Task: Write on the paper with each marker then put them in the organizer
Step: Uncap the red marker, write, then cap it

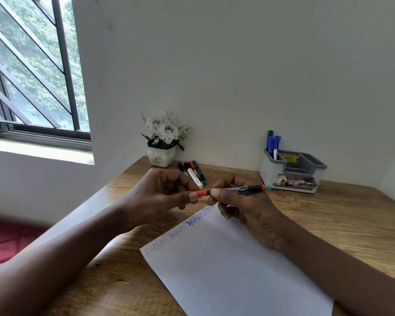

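Note:
A black marker (pixel 244 189) with a red cap (pixel 202 192) lies level between my two hands, above the top edge of the white paper (pixel 233 270). My left hand (pixel 164 190) pinches the red cap. My right hand (pixel 240 201) grips the barrel. Whether the cap is fully seated I cannot tell. The paper carries a row of faint and blue handwriting along its top edge. Several more markers (pixel 193 173) lie on the desk behind my hands. The grey organizer (pixel 292 172) stands at the back right with blue and green markers (pixel 273 142) upright in its rear left slot.
A white pot of white flowers (pixel 162 142) stands at the back of the wooden desk (pixel 340 224), against the wall. A barred window is at the upper left. The desk's left edge runs diagonally under my left forearm.

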`<state>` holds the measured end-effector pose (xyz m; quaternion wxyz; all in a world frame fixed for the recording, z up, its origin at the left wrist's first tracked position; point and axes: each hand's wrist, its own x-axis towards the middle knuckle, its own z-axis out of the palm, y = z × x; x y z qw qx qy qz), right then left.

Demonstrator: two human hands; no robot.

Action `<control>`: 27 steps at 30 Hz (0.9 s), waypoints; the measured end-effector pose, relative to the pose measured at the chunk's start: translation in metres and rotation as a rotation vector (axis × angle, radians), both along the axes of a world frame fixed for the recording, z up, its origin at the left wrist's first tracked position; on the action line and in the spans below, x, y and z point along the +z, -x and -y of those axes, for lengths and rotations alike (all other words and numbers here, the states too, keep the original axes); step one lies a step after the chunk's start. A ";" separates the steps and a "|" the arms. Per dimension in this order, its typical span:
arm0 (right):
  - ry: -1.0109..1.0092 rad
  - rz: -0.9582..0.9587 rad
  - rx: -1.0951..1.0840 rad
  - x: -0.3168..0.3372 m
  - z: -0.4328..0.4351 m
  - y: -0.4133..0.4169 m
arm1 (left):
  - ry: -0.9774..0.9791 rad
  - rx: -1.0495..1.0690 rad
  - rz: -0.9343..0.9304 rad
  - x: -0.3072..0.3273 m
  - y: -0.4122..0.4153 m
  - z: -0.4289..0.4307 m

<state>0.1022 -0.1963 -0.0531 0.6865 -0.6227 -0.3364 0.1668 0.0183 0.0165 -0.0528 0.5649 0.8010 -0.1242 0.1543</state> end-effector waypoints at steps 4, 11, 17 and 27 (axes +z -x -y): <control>-0.020 0.049 0.005 0.009 -0.003 0.007 | 0.103 -0.051 -0.004 0.002 0.004 0.004; -0.052 0.124 -0.008 0.010 -0.005 0.012 | 0.225 -0.114 -0.020 0.004 0.006 0.006; -0.027 0.244 0.005 0.015 -0.005 0.012 | 0.192 -0.086 -0.007 0.006 0.004 0.011; -0.044 0.212 -0.228 0.015 0.018 -0.017 | -0.714 0.326 0.075 -0.004 -0.005 -0.024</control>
